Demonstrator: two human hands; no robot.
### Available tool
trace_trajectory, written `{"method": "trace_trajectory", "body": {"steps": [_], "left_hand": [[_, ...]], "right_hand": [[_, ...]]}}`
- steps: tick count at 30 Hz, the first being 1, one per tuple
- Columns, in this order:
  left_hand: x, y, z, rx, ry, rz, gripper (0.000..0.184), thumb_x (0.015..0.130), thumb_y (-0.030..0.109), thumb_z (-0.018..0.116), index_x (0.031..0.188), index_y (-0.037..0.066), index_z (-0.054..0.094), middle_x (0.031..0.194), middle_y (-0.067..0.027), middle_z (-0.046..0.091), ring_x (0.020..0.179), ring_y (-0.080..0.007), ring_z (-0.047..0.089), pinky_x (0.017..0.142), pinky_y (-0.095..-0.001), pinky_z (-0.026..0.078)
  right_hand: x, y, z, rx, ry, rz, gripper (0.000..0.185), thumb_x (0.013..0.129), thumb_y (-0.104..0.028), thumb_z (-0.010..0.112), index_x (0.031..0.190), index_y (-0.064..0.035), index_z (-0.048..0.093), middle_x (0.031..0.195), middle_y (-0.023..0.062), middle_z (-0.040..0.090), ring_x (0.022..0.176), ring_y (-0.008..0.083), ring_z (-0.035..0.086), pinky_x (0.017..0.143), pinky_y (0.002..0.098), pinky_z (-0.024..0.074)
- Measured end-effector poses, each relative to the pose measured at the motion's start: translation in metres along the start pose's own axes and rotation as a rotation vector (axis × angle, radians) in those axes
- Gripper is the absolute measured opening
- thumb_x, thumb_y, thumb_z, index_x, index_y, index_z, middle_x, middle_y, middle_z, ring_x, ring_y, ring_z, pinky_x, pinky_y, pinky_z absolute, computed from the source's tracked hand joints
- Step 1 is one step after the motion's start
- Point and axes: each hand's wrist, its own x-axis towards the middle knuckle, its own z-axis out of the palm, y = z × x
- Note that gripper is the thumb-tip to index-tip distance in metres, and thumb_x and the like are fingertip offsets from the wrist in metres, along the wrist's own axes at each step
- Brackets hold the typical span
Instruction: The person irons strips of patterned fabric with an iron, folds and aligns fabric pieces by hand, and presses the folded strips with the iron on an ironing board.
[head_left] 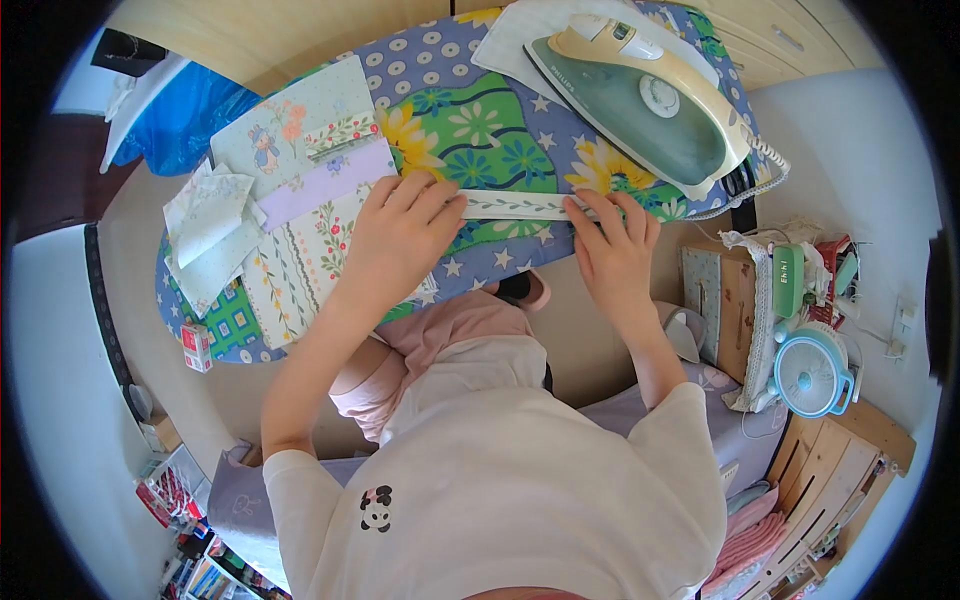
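A narrow white fabric strip [515,205] with a green leafy vine print lies stretched sideways along the ironing board. My left hand [415,225] is closed over its left end, fingers curled down and that end hidden beneath them. At the other end, my right hand [612,235] grips the strip between thumb and fingers. An iron [640,105] with a green soleplate side and cream handle rests on a white cloth [505,50], up and right of my right hand. Left of my left hand lies a floral printed fabric piece [290,110] with a lilac band.
The ironing board [490,265] has a blue and green flowered cover. Folded pale cloth pieces [210,220] lie at its left, near a small red and white box [196,347]. The iron's coiled cord [770,170] hangs at the right. A blue fan [810,370] stands beyond.
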Motion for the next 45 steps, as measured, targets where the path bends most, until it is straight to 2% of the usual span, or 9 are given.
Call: {"method": "trace_trajectory", "body": {"steps": [8,17,19,26,28,31,38,40,45], "left_hand": [[-0.003,0.003,0.0,0.108,0.012,0.058,0.024,0.068,0.01,0.063,0.091,0.008,0.066,0.102,-0.0013,0.061,0.098,-0.0192,0.055,0.082,-0.0346,0.043],[-0.005,0.006,0.002,0.159,0.035,0.135,0.019,0.068,0.007,0.063,0.086,0.001,0.065,0.105,-0.0037,0.059,0.099,-0.0217,0.055,0.08,-0.0348,0.048],[-0.008,0.009,0.004,0.168,0.002,0.127,0.021,0.066,0.005,0.062,0.087,0.0,0.063,0.103,-0.0049,0.058,0.098,-0.0219,0.056,0.075,-0.0317,0.05],[-0.007,0.018,0.0,0.13,-0.103,0.069,0.041,0.063,0.007,0.06,0.104,0.002,0.059,0.099,-0.0068,0.055,0.094,-0.021,0.056,0.071,-0.0307,0.05],[-0.004,0.025,-0.002,0.162,-0.154,0.032,0.052,0.066,0.01,0.059,0.118,0.005,0.054,0.096,-0.0075,0.052,0.093,-0.0222,0.053,0.071,-0.0303,0.049],[-0.004,0.039,0.003,0.254,-0.179,-0.028,0.06,0.068,0.012,0.058,0.127,0.011,0.05,0.096,-0.0083,0.049,0.093,-0.0241,0.051,0.074,-0.0313,0.049],[-0.002,0.068,0.007,0.16,-0.236,-0.268,0.06,0.074,0.027,0.064,0.131,0.018,0.047,0.101,-0.0095,0.048,0.096,-0.0265,0.049,0.081,-0.0358,0.046],[-0.004,0.074,0.009,0.178,-0.198,-0.33,0.064,0.075,0.038,0.065,0.133,0.018,0.046,0.109,-0.0116,0.049,0.101,-0.0305,0.048,0.088,-0.0413,0.043],[-0.013,0.084,0.018,0.163,-0.175,-0.402,0.068,0.074,0.046,0.062,0.134,0.017,0.045,0.122,-0.0145,0.047,0.112,-0.0368,0.044,0.097,-0.0502,0.034]], "right_hand": [[-0.004,0.008,0.002,0.02,0.015,-0.023,0.042,0.068,-0.004,0.064,0.11,-0.0112,0.062,0.112,-0.0009,0.057,0.103,0.0218,0.05,0.088,0.0375,0.0321],[-0.009,0.008,-0.001,-0.008,0.007,-0.01,0.038,0.071,-0.007,0.065,0.109,-0.0108,0.063,0.116,-0.0018,0.058,0.112,0.0231,0.049,0.089,0.0362,0.032],[-0.01,0.01,0.003,-0.027,0.075,-0.05,0.035,0.071,-0.013,0.066,0.106,-0.0103,0.064,0.118,0.0002,0.056,0.111,0.0214,0.05,0.088,0.0368,0.0353],[-0.019,0.004,0.004,0.076,0.055,0.024,0.037,0.074,-0.01,0.065,0.11,-0.0048,0.063,0.118,0.009,0.056,0.108,0.0268,0.053,0.089,0.0393,0.0372],[-0.02,0.005,0.003,0.086,0.047,0.026,0.038,0.075,-0.011,0.065,0.113,-0.0047,0.062,0.118,0.0083,0.056,0.11,0.0264,0.053,0.092,0.0393,0.036],[-0.023,0.004,0.0,0.071,0.027,0.037,0.039,0.077,-0.012,0.064,0.115,-0.0056,0.06,0.119,0.0084,0.056,0.112,0.0245,0.052,0.094,0.0389,0.0348],[-0.03,0.0,0.003,0.003,0.02,0.074,0.04,0.077,-0.018,0.064,0.116,-0.0087,0.059,0.12,0.0079,0.054,0.114,0.022,0.052,0.097,0.0404,0.0315],[-0.031,-0.002,0.005,0.022,0.019,0.098,0.04,0.077,-0.018,0.064,0.117,-0.0104,0.059,0.121,0.0079,0.053,0.115,0.022,0.051,0.099,0.0424,0.0289],[-0.034,-0.006,0.007,-0.014,0.015,0.099,0.042,0.078,-0.018,0.063,0.12,-0.0129,0.058,0.12,0.0067,0.052,0.117,0.0218,0.048,0.098,0.0427,0.0281]]}}
